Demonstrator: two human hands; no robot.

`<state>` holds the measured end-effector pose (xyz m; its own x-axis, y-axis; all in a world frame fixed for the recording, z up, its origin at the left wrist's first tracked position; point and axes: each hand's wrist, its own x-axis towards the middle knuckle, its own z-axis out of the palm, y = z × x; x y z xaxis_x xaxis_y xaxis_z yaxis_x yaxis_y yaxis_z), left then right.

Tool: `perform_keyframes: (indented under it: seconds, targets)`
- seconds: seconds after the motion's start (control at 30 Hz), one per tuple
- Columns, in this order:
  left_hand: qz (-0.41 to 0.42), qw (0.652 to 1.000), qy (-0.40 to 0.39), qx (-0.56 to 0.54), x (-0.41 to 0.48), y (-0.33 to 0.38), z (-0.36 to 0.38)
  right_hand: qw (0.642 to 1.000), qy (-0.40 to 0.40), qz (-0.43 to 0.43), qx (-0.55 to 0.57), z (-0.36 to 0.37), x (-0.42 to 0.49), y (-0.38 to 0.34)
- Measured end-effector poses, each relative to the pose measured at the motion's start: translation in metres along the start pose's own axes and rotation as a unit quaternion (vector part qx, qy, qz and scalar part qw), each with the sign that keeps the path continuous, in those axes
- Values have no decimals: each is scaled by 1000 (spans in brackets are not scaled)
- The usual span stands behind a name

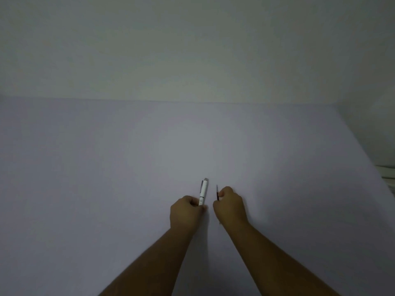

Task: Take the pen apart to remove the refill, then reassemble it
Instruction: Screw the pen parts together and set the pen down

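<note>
My left hand (186, 212) grips the lower end of a white pen barrel (203, 191) that points away from me, its clip and grey cap end at the far tip. Just to its right, my right hand (229, 207) pinches a thin dark refill (217, 192), which sticks up and away from the fingers. Barrel and refill are apart, with a narrow gap between them. Both hands hover low over the pale table (128, 167). The rest of the refill is hidden inside my right fist.
The table's far edge meets a plain wall (192, 50). At the right edge of the view a pale, blurred object (388, 173) lies beyond the table's side.
</note>
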<state>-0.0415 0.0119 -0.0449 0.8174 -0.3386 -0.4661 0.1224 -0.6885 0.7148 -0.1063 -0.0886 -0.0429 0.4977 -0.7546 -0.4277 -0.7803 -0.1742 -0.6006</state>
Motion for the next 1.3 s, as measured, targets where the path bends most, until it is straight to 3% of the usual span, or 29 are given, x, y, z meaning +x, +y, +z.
perform_keyframes:
  seconds: [1.3]
  targets:
    - [-25, 999, 13, 18, 4, 2, 2, 1000, 11, 6, 28, 7, 0, 8]
